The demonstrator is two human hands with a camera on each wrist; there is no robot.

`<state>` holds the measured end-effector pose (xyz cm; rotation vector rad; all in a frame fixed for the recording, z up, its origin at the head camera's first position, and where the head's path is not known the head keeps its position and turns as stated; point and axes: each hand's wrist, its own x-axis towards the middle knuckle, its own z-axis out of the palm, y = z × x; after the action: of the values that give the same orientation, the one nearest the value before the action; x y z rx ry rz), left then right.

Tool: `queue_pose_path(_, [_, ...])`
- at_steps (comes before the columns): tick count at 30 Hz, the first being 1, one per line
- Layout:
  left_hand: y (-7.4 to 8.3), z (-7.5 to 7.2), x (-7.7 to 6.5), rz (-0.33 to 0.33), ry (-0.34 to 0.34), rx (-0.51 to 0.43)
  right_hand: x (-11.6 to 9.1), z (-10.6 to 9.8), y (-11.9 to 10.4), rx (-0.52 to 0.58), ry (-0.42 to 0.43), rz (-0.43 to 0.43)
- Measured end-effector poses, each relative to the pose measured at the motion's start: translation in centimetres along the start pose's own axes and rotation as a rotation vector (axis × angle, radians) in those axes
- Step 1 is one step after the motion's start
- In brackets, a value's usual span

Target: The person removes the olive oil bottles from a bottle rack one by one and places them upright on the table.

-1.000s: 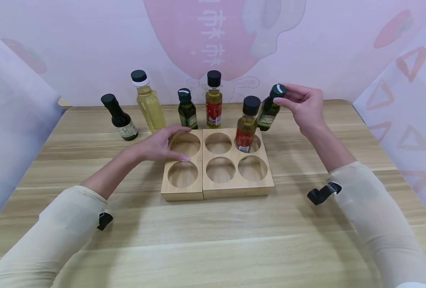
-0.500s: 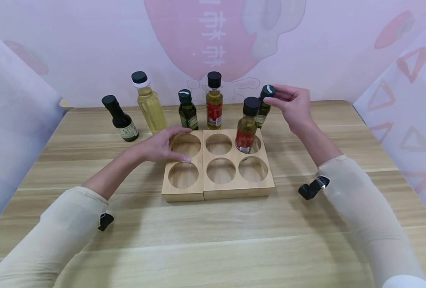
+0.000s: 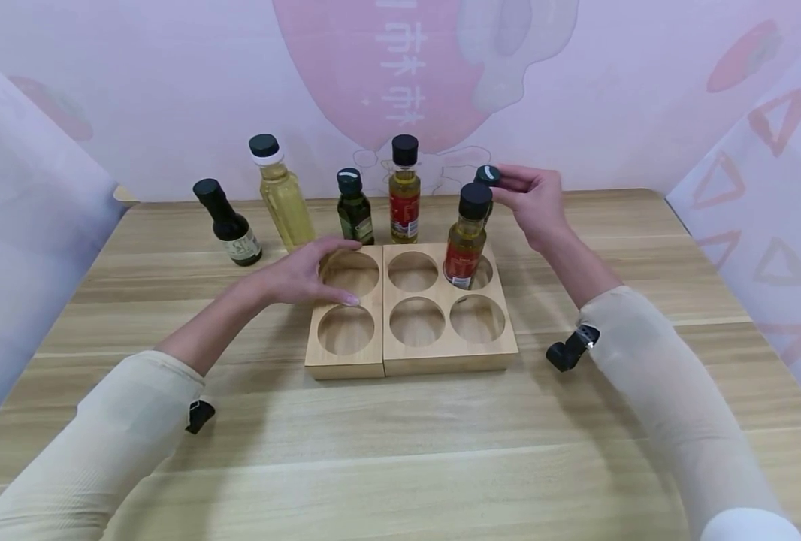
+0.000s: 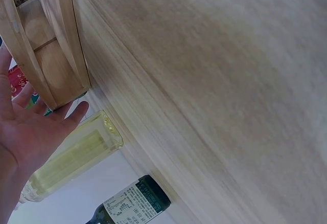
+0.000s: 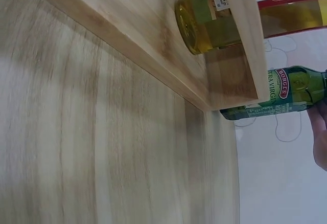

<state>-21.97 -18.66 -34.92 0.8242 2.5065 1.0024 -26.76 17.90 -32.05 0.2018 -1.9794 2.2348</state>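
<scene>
My right hand (image 3: 532, 207) pinches the dark cap of a small green olive oil bottle (image 5: 294, 88) behind the right end of a two-part wooden bottle rack (image 3: 444, 364). In the head view a red-labelled oil bottle (image 3: 464, 252), standing in the rack's back right hole, hides most of it. The right wrist view shows its "extra virgin" label, its base near the rack's back edge. My left hand (image 3: 299, 274) rests on the rack's left end, thumb and fingers spread along that side. The other round holes hold nothing.
Along the back stand a dark sauce bottle (image 3: 231, 229), a tall pale-yellow oil bottle (image 3: 284, 203), another small green bottle (image 3: 355, 214) and another red-labelled bottle (image 3: 404, 199). A printed backdrop (image 3: 617, 113) rises behind the wooden table (image 3: 407, 466).
My right hand has carried the green olive oil bottle leftward, from the rack's right side to behind the red-labelled bottle. The left hand and the rack have kept their places.
</scene>
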Motion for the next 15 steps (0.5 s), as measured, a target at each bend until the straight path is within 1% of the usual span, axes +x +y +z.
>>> queue_pose_path(6, [-0.05, -0.03, 0.02, 0.005, 0.0, 0.0, 0.23, 0.43, 0.36, -0.05, 0.014, 0.026])
queue_pose_path(15, [-0.05, -0.02, 0.01, 0.009, 0.004, 0.009, 0.58, 0.81, 0.71, -0.093, 0.013, 0.016])
